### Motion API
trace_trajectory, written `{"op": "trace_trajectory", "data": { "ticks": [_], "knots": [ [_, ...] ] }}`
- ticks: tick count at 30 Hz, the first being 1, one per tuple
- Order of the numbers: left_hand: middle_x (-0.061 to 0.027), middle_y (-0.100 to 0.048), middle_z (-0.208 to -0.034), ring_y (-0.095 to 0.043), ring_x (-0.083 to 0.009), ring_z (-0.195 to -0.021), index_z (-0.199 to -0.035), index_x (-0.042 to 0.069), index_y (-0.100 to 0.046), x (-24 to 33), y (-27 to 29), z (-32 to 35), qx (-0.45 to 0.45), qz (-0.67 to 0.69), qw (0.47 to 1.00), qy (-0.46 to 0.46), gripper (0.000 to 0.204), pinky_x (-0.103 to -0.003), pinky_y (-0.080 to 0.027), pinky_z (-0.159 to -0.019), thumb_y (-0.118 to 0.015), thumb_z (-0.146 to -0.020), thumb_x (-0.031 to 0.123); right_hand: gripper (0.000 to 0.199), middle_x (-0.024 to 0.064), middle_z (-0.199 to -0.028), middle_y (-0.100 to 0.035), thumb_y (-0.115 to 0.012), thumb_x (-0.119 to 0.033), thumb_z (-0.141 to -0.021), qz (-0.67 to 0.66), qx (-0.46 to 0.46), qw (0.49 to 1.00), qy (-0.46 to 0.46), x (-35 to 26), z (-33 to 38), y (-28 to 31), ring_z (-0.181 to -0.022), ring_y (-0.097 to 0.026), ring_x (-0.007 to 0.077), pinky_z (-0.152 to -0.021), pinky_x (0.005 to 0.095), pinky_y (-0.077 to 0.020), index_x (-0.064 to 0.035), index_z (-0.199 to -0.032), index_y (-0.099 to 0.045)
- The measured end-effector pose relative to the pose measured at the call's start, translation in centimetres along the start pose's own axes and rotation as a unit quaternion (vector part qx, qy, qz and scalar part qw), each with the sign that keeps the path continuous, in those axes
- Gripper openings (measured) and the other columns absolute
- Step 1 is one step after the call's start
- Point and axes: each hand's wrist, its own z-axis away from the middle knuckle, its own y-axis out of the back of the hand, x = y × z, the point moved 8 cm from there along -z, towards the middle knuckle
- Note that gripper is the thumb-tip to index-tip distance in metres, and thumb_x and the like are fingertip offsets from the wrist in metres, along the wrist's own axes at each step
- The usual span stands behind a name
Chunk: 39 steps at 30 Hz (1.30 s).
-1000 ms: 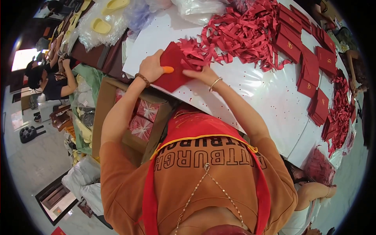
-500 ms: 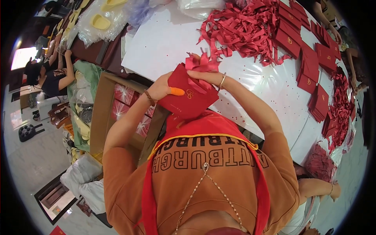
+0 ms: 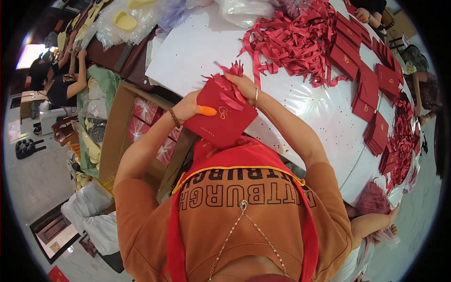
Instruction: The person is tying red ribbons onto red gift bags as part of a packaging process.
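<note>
I hold a flat red paper bag [image 3: 221,123] with a gold emblem up in front of my chest. My left hand [image 3: 191,109], an orange cot on its thumb, grips the bag's left edge. My right hand [image 3: 245,86] is at the bag's top, its fingers among a tuft of red paper shreds [image 3: 231,77] sticking out of the opening. The bag hangs just off the near edge of the white table [image 3: 202,47], over the gap beside it.
A heap of red shredded ribbon [image 3: 293,40] lies on the table's far side, and stacks of red bags [image 3: 371,89] line its right. An open cardboard box [image 3: 120,136] with wrapped red packs stands at my left. Other people sit at the left and right edges.
Both hands have lifted the red bag off the table and drawn it toward my chest. My right hand now pushes red shreds into its top.
</note>
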Motion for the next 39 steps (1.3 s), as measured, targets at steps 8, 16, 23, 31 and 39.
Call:
{"op": "trace_trajectory", "data": {
  "ticks": [8, 16, 23, 31, 39],
  "knots": [
    [-0.0110, -0.055, -0.106, -0.058, -0.0206, -0.090, -0.116, 0.001, -0.043, -0.8, 3.1, 0.4, 0.039, 0.282, 0.958, -0.041, 0.044, -0.033, -0.050, -0.077, -0.061, -0.075, 0.002, 0.056, -0.0001, -0.098, -0.052, -0.053, -0.054, -0.077, -0.078, 0.144, 0.987, -0.002, -0.7, 2.7, 6.3, -0.081, -0.051, 0.0154, -0.074, 0.0306, -0.0403, -0.0149, -0.114, -0.040],
    [-0.0102, -0.051, -0.112, -0.054, -0.0223, -0.100, -0.120, 0.004, -0.039, -2.7, 1.2, -1.4, -0.021, 0.380, 0.924, -0.047, 0.048, -0.037, -0.047, -0.083, -0.060, -0.078, 0.008, 0.062, 0.0019, -0.104, -0.056, -0.032, -0.060, -0.084, -0.110, -0.063, 0.992, -0.027, -1.7, 7.5, -0.2, -0.087, -0.053, 0.0137, -0.078, 0.0296, -0.0390, -0.0091, -0.116, -0.047],
    [-0.0095, -0.052, -0.111, -0.054, -0.0204, -0.099, -0.120, 0.003, -0.040, -1.3, 0.7, -1.7, -0.023, 0.302, 0.950, -0.076, 0.049, -0.034, -0.046, -0.085, -0.062, -0.077, 0.010, 0.057, 0.0045, -0.111, -0.054, -0.040, -0.053, -0.084, 0.030, -0.157, 0.985, -0.072, -5.6, 7.0, 1.6, -0.098, -0.052, 0.0151, -0.087, 0.0324, -0.0387, -0.0073, -0.117, -0.047],
    [-0.0085, -0.051, -0.114, -0.049, -0.0205, -0.104, -0.117, 0.001, -0.043, 3.7, 6.2, -3.6, 0.137, -0.204, 0.920, -0.305, 0.050, -0.032, -0.039, -0.089, -0.065, -0.072, 0.004, 0.104, 0.0202, -0.125, -0.037, -0.078, -0.029, -0.054, 0.374, -0.139, 0.908, 0.131, -9.6, 5.6, -0.1, -0.119, -0.034, 0.0244, -0.100, 0.0361, -0.0260, 0.0017, -0.131, -0.015],
    [-0.0120, -0.041, -0.126, -0.039, -0.0230, -0.117, -0.125, 0.006, -0.037, -3.2, 10.0, -6.5, 0.207, -0.476, 0.800, -0.299, 0.055, -0.033, -0.032, -0.096, -0.060, -0.075, 0.009, 0.062, 0.0245, -0.118, -0.042, -0.056, -0.055, -0.059, 0.826, -0.010, 0.555, 0.098, -9.5, 4.2, -4.1, -0.119, -0.027, 0.0362, -0.100, 0.0437, -0.0174, -0.0006, -0.087, -0.066]
  ]
}}
